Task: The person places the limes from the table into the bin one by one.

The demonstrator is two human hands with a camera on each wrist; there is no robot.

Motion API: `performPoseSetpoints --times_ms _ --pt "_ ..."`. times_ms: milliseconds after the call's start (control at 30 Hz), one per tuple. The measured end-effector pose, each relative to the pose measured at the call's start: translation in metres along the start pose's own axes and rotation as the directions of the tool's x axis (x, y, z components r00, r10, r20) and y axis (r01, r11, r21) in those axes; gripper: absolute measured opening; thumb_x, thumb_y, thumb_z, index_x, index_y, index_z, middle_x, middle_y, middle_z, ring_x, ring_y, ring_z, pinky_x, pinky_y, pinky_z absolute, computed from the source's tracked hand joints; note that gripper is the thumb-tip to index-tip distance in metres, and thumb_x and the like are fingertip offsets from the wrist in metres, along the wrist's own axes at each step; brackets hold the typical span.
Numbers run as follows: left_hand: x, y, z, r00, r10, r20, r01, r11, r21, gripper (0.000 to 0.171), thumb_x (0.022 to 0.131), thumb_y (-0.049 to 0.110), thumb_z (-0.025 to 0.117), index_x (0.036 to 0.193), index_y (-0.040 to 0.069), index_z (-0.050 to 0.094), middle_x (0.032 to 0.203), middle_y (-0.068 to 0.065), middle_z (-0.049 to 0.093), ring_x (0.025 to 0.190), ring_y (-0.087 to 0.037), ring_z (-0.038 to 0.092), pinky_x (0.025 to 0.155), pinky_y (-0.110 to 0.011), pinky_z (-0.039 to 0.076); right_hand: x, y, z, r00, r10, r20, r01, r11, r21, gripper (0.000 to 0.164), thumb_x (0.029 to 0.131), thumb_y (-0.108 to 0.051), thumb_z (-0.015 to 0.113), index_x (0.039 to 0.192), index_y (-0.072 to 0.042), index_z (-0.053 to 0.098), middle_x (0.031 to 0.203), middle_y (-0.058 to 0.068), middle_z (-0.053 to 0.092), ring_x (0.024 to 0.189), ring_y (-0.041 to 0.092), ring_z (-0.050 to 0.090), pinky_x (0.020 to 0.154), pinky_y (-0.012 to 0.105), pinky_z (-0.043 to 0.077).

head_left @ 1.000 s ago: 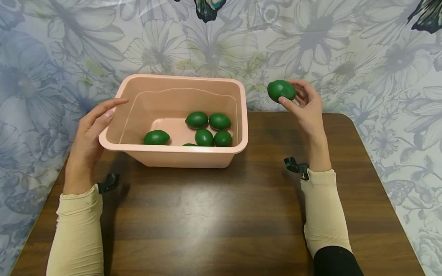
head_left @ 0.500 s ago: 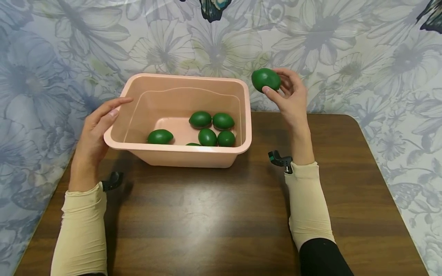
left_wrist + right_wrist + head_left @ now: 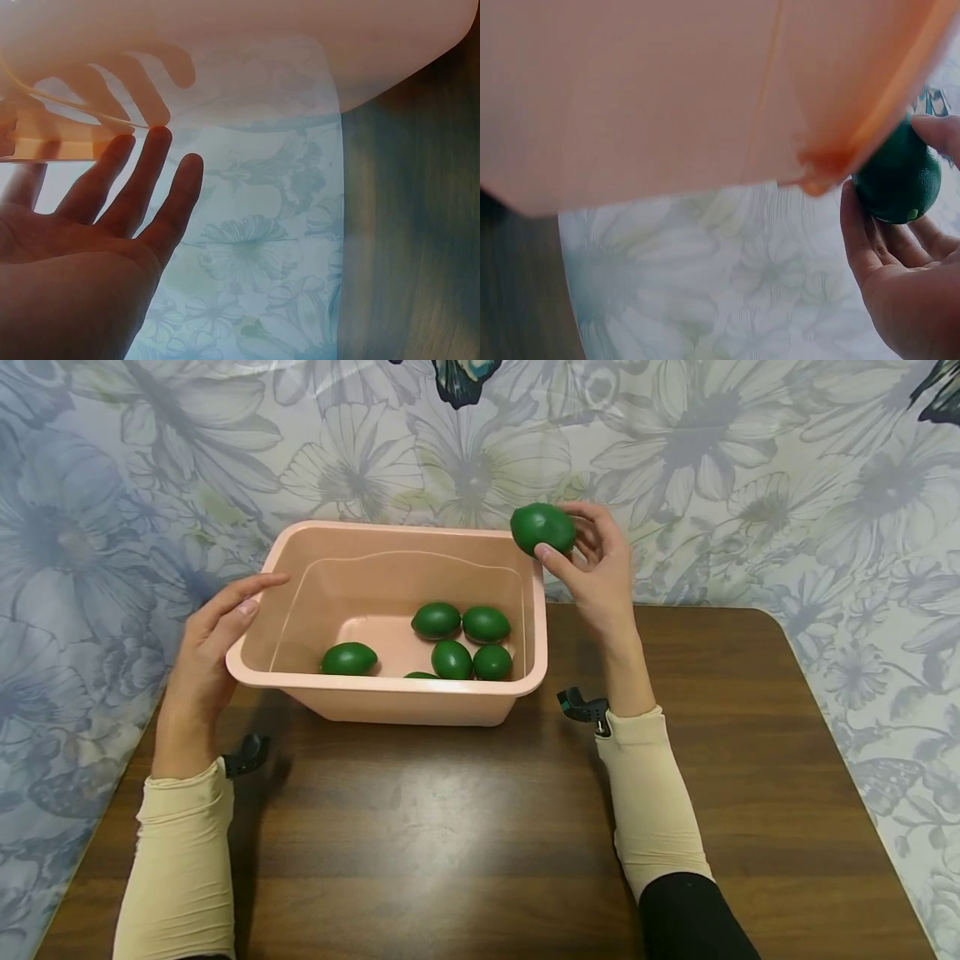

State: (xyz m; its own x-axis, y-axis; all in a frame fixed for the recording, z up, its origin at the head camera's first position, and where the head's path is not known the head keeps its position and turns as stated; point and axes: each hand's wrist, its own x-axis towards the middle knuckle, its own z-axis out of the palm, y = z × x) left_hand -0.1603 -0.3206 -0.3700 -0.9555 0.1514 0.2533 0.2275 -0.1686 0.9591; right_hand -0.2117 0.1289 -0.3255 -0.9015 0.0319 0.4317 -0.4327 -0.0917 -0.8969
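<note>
My right hand holds a green lime between thumb and fingers, above the back right corner of a pink plastic tub. The right wrist view shows the lime beside the tub's rim, with the thumb on top and fingers beneath. My left hand rests at the tub's left rim, its index finger and thumb reaching onto the edge. In the left wrist view its other fingers are stretched out against the tub's outside. Inside the tub lie several limes, mostly to the right, and one lime at left.
The tub stands at the back of a brown wooden table. Behind it is a flower-patterned covering. Small black mounts sit at the left wrist and right wrist.
My right hand has carried the lime leftward and slightly up, from beside the tub to its right rim. The left hand stays at the left rim; the view has shifted slightly.
</note>
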Motion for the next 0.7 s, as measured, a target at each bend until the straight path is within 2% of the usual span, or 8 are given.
performPoseSetpoints --times_ms 167,233,333,467,567,700 --pt "0.000 -0.001 -0.001 1.000 0.001 -0.008 -0.001 1.000 0.006 0.043 0.109 0.012 0.049 0.148 -0.005 0.056 0.155 -0.015 0.049 0.127 -0.026 0.057 0.090 -0.025 0.061 -0.004 -0.014 0.021 0.996 -0.032 0.084 0.037 0.998 -0.057 0.050 0.088 0.001 0.078 0.135 0.004 0.061 0.127 0.015 0.070 0.117 0.025 0.066 0.101 0.036 0.056" --pt "0.001 -0.001 -0.001 1.000 0.006 -0.007 -0.006 1.000 0.002 0.043 0.109 0.011 0.049 0.148 -0.005 0.056 0.155 -0.016 0.050 0.127 -0.026 0.057 0.089 -0.025 0.062 -0.005 -0.016 0.026 0.993 -0.044 0.108 0.054 0.995 -0.089 0.051 0.088 0.001 0.078 0.135 0.005 0.060 0.127 0.016 0.070 0.115 0.023 0.066 0.099 0.033 0.056" --pt "0.002 -0.001 0.000 1.000 0.009 0.001 -0.009 1.000 -0.012 0.043 0.109 0.011 0.049 0.148 -0.006 0.055 0.154 -0.016 0.050 0.126 -0.027 0.058 0.089 -0.025 0.062 -0.006 -0.017 0.031 0.991 -0.056 0.125 0.072 0.990 -0.125 0.052 0.088 0.001 0.078 0.135 0.007 0.059 0.126 0.017 0.069 0.112 0.020 0.066 0.092 0.032 0.053" --pt "0.002 0.000 0.000 1.000 0.008 0.006 -0.008 1.000 -0.012 0.043 0.109 0.011 0.048 0.148 -0.005 0.055 0.155 -0.016 0.049 0.127 -0.027 0.058 0.089 -0.026 0.062 -0.006 -0.015 0.032 0.990 -0.059 0.126 0.077 0.987 -0.144 0.053 0.087 0.001 0.079 0.135 0.008 0.059 0.126 0.019 0.068 0.111 0.019 0.064 0.089 0.031 0.051" --pt "0.002 0.000 0.000 1.000 0.000 0.000 0.000 1.000 0.000 0.043 0.109 0.012 0.049 0.148 -0.004 0.056 0.156 -0.015 0.048 0.126 -0.027 0.059 0.088 -0.026 0.062 -0.007 -0.014 0.031 0.989 -0.059 0.135 0.078 0.987 -0.140 0.052 0.087 0.001 0.079 0.134 0.008 0.059 0.129 0.021 0.066 0.115 0.022 0.064 0.093 0.030 0.052" --pt "0.000 0.001 -0.001 1.000 -0.007 -0.004 0.007 1.000 0.009 0.043 0.109 0.012 0.049 0.148 -0.004 0.056 0.156 -0.015 0.048 0.125 -0.028 0.059 0.087 -0.026 0.063 -0.007 -0.012 0.030 0.984 -0.083 0.158 0.100 0.990 -0.101 0.047 0.089 0.005 0.075 0.132 0.012 0.058 0.131 0.029 0.064 0.124 0.036 0.063 0.109 0.040 0.052"
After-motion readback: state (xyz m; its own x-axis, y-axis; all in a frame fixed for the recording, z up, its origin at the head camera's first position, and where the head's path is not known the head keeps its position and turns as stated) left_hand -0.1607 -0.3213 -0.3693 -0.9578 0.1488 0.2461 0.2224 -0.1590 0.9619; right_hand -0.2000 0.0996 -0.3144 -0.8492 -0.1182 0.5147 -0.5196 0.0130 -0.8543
